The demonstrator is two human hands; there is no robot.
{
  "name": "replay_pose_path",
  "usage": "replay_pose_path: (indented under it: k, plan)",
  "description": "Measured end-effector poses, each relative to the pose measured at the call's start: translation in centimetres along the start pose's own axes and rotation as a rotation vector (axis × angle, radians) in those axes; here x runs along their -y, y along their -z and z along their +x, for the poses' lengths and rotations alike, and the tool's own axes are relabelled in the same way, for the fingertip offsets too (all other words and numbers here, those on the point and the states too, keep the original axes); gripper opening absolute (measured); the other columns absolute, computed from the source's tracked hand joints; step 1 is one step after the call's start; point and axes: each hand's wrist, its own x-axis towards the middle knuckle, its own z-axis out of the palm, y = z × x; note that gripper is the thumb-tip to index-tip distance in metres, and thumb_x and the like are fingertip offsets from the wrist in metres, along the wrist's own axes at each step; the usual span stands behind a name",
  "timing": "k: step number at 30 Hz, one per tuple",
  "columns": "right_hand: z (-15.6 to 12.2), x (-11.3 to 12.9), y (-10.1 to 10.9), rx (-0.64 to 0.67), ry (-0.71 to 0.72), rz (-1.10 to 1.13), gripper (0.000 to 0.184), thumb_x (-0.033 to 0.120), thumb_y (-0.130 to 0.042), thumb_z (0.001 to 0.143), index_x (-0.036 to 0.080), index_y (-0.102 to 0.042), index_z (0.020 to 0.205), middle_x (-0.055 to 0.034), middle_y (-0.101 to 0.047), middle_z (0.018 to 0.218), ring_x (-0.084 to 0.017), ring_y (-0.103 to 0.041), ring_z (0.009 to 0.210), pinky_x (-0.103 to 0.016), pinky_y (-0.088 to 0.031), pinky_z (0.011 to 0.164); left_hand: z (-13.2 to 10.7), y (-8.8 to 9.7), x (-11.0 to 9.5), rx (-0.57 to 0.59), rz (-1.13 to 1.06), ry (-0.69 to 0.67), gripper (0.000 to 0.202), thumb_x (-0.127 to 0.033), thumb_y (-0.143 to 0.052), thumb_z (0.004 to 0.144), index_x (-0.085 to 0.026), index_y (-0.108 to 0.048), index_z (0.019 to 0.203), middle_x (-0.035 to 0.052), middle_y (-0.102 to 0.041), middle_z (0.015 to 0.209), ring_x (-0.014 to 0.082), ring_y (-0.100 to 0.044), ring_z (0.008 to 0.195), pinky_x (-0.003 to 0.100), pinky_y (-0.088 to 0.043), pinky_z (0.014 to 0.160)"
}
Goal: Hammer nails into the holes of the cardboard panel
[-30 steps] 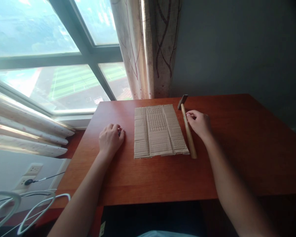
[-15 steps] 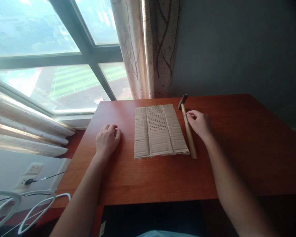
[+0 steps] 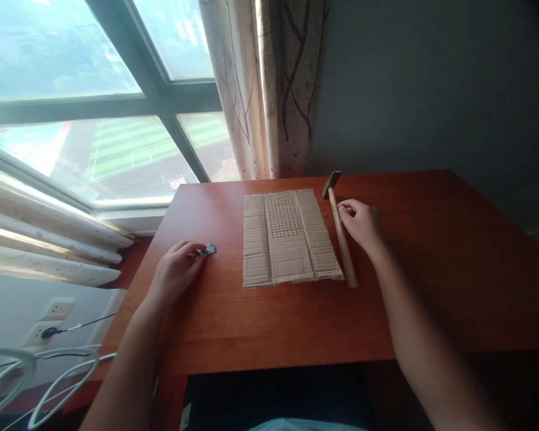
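The left hand [image 3: 176, 263] is resting on the left part of the brown desk [image 3: 453, 251], and its fingers are bending at a small dark-and-light striped object [image 3: 211, 248]; the fingertips are hiding the near end of it, so I cannot tell if the hand is gripping it or only touching it. This object is lying to the left of a flat piece of cardboard [image 3: 291, 260], well apart from it. On the far part of the cardboard, a grid of small dark dots [image 3: 284, 216] is showing between 2 long creases. A hammer [image 3: 342, 242] is lying just beside the cardboard's right edge, and its metal head is pointing to the far side. The right hand [image 3: 363, 224] is resting with curled fingers right at the wooden handle; I cannot tell if it is gripping this.
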Motion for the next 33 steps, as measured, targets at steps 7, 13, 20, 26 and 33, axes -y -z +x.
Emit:
replay_pose_path:
  k: [7,13,20,26,33]
  plan:
    - [0.0,0.1,0.1,0.006,-0.005,-0.004,0.026,0.032,-0.053,0.086,0.019,-0.075,0.093,-0.0079,-0.076,0.080,-0.023,-0.071,0.074,-0.032,-0.050,0.072,0.9,-0.4,0.0,0.015,0.014,-0.052,0.022,-0.038,-0.054,0.089,-0.022,-0.069,0.092,0.0047,-0.071,0.099,0.0161,-0.065,0.076,0.028,-0.050,0.072]
    - [0.1,0.0,0.1,0.003,0.001,-0.016,0.025,0.032,-0.053,0.086,0.019,-0.074,0.091,-0.0075,-0.076,0.079,-0.023,-0.072,0.074,-0.032,-0.050,0.072,1.2,-0.2,-0.6,0.044,0.054,-0.027,0.025,-0.037,-0.050,0.088,-0.022,-0.069,0.095,0.0061,-0.072,0.102,0.0185,-0.067,0.082,0.029,-0.052,0.077]
    - [0.1,0.0,0.1,0.002,0.003,0.003,0.025,0.031,-0.053,0.086,0.019,-0.074,0.092,-0.0076,-0.076,0.078,-0.023,-0.072,0.073,-0.032,-0.051,0.072,0.6,-0.6,-0.4,-0.011,0.146,-0.060,0.032,-0.040,-0.049,0.093,-0.021,-0.068,0.111,0.0090,-0.069,0.112,0.0230,-0.068,0.093,0.033,-0.053,0.086]
    - [0.0,0.2,0.2,0.004,0.002,0.005,0.025,0.031,-0.053,0.086,0.019,-0.074,0.091,-0.0073,-0.076,0.079,-0.023,-0.071,0.073,-0.032,-0.050,0.071,0.1,-0.8,-1.2,0.015,0.317,-0.131,0.034,-0.038,-0.042,0.098,-0.021,-0.067,0.114,0.0105,-0.067,0.116,0.0275,-0.063,0.105,0.039,-0.048,0.096]
    - [0.1,0.2,0.2,0.003,0.002,0.008,0.025,0.031,-0.053,0.086,0.018,-0.075,0.092,-0.0078,-0.076,0.079,-0.023,-0.071,0.074,-0.032,-0.050,0.072,-1.0,-1.0,-3.1,0.044,0.481,-0.115,0.045,-0.045,-0.041,0.099,-0.019,-0.057,0.131,0.0156,-0.058,0.133,0.0346,-0.053,0.121,0.046,-0.043,0.098]
